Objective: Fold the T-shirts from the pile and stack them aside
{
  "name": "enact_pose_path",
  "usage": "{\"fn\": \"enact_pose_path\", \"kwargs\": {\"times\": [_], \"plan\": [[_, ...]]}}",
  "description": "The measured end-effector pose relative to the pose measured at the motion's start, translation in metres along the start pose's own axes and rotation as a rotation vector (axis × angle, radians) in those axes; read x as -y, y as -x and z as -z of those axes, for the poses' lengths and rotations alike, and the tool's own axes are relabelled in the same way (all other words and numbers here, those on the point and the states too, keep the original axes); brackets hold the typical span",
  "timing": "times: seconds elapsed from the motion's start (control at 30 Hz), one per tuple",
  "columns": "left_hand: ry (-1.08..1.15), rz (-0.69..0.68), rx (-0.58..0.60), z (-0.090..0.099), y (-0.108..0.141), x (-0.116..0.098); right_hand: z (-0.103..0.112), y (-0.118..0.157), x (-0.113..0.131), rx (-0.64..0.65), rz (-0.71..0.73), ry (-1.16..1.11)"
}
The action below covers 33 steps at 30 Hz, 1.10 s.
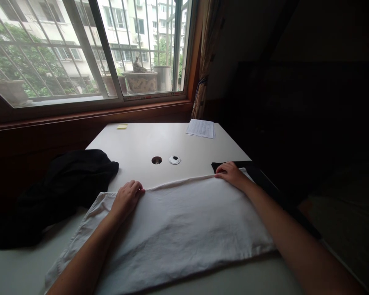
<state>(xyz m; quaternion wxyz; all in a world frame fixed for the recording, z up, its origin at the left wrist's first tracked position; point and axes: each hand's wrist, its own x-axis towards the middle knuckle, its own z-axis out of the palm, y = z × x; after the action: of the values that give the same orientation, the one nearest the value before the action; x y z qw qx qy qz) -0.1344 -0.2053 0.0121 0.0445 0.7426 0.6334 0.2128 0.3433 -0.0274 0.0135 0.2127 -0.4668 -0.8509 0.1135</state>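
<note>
A white cloth garment, its exact kind unclear, lies spread across the near part of the white table. My left hand pinches the far edge of it towards the left side. At the far right corner, my right hand grips the same edge between thumb and fingers. Between the hands the edge runs nearly straight, and soft wrinkles cross the cloth below. My forearms rest over its left and right sides and hide parts of them.
A crumpled black garment covers the table's left side. More black cloth lies along the right edge, partly under the white cloth. Printed papers, a yellow sticky note, a cable hole and its round cover are farther back.
</note>
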Motion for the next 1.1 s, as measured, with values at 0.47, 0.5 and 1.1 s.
{"fn": "enact_pose_path", "kwargs": {"times": [0.47, 0.5, 1.1], "plan": [[-0.026, 0.009, 0.008, -0.001, -0.001, 0.004, 0.011, 0.030, -0.062, -0.190, -0.202, 0.070], [-0.042, 0.012, 0.001, -0.001, 0.000, 0.006, 0.009, 0.031, -0.064, -0.203, -0.210, 0.077], [-0.314, 0.205, -0.047, 0.044, 0.020, 0.071, -0.007, 0.035, -0.094, -0.255, -0.309, 0.234]]}}
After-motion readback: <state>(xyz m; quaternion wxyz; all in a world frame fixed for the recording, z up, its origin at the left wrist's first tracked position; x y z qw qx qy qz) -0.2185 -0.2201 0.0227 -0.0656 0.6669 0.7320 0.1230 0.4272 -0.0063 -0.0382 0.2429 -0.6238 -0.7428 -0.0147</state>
